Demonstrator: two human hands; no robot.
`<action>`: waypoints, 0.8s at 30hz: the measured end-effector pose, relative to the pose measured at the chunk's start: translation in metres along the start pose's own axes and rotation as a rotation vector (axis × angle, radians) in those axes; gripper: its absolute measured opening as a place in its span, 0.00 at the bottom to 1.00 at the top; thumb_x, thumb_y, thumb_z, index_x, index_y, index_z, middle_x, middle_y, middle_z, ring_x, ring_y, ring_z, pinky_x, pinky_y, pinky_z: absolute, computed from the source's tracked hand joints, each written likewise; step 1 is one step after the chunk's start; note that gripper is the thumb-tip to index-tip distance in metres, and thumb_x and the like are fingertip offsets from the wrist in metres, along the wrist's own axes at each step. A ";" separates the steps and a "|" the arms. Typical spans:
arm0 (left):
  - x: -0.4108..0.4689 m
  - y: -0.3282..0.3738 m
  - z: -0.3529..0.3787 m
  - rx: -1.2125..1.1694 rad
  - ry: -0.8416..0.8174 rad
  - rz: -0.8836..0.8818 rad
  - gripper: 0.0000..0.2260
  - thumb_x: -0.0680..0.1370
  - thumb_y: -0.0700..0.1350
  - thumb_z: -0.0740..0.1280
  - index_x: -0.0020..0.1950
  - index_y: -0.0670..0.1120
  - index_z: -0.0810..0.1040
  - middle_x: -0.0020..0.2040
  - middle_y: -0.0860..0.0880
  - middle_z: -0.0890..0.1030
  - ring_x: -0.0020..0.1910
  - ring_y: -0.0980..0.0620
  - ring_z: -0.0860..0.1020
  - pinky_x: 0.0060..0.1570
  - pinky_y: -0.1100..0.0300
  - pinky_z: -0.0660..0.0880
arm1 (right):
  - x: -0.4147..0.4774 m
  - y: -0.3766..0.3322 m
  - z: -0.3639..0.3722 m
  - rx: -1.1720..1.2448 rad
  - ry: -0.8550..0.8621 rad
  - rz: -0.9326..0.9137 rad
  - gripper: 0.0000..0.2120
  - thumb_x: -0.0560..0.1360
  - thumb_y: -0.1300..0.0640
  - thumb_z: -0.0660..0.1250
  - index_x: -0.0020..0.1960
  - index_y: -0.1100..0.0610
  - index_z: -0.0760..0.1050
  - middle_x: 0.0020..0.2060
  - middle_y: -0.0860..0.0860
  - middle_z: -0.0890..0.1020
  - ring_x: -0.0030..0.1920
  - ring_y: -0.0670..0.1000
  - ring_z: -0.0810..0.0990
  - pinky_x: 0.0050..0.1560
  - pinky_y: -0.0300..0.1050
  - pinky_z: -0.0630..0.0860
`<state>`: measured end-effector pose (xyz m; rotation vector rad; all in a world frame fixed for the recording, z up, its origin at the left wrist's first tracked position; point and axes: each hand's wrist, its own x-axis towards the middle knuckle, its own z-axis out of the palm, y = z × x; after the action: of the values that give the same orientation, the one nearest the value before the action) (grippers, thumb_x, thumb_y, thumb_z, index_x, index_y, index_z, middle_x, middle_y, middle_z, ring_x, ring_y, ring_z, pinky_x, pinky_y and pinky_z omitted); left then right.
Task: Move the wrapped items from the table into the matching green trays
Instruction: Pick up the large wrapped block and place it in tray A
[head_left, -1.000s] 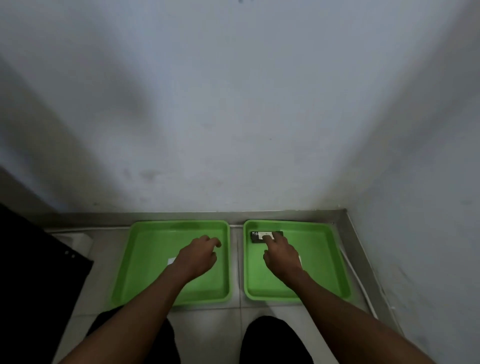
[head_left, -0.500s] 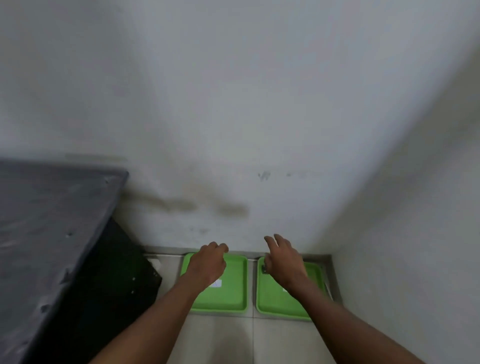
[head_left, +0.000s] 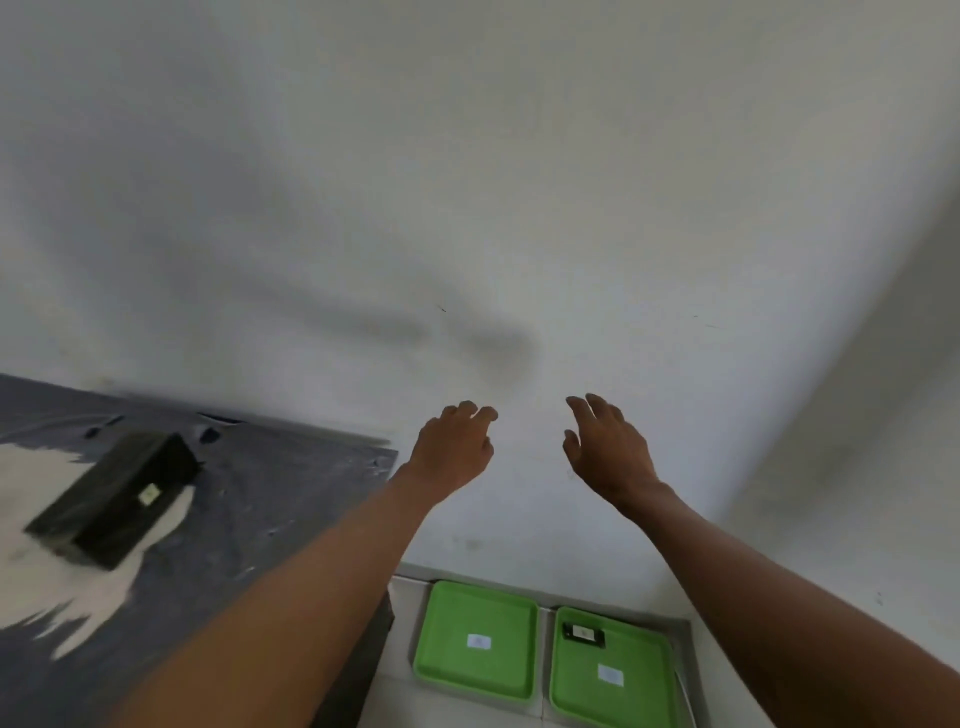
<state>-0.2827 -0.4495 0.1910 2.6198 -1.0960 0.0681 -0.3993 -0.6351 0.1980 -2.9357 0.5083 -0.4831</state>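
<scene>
Two green trays lie side by side on the floor at the lower middle. The left tray has a small white label in its middle. The right tray has a white label and a small black wrapped item in its far left corner. On the dark table at the left lies a large black wrapped box with a small white sticker. My left hand and my right hand are raised in front of the wall, both holding nothing, fingers loosely apart.
A white wall fills most of the view and meets a second wall at the right. The table's right edge stands just left of the trays. A pale patch covers part of the table at the far left. The floor is light tile.
My view has risen from close over the trays to well above them. Both hands have lifted away from the trays; the small black item stays in the right tray. The table top came into sight.
</scene>
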 end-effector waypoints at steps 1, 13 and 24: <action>-0.006 -0.009 -0.009 0.007 0.002 -0.013 0.18 0.79 0.43 0.60 0.69 0.50 0.70 0.68 0.46 0.74 0.64 0.43 0.73 0.57 0.47 0.74 | 0.001 -0.013 -0.003 0.001 0.001 -0.010 0.22 0.79 0.55 0.61 0.71 0.57 0.63 0.71 0.60 0.68 0.68 0.60 0.68 0.57 0.56 0.74; -0.112 -0.232 -0.056 0.028 -0.130 -0.109 0.18 0.79 0.43 0.60 0.69 0.47 0.71 0.67 0.42 0.73 0.65 0.40 0.73 0.61 0.44 0.75 | -0.010 -0.257 0.088 0.099 -0.143 -0.083 0.20 0.79 0.55 0.60 0.70 0.56 0.65 0.68 0.58 0.70 0.65 0.59 0.71 0.54 0.56 0.77; -0.200 -0.425 -0.080 0.081 -0.219 -0.282 0.16 0.80 0.42 0.61 0.68 0.47 0.70 0.66 0.43 0.74 0.64 0.40 0.74 0.61 0.47 0.73 | -0.014 -0.462 0.173 0.211 -0.310 -0.126 0.21 0.78 0.55 0.60 0.70 0.55 0.66 0.67 0.56 0.71 0.65 0.59 0.72 0.56 0.58 0.76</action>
<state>-0.1201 -0.0061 0.1275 2.8804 -0.7893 -0.2457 -0.2130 -0.1865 0.1110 -2.7734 0.2205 -0.0810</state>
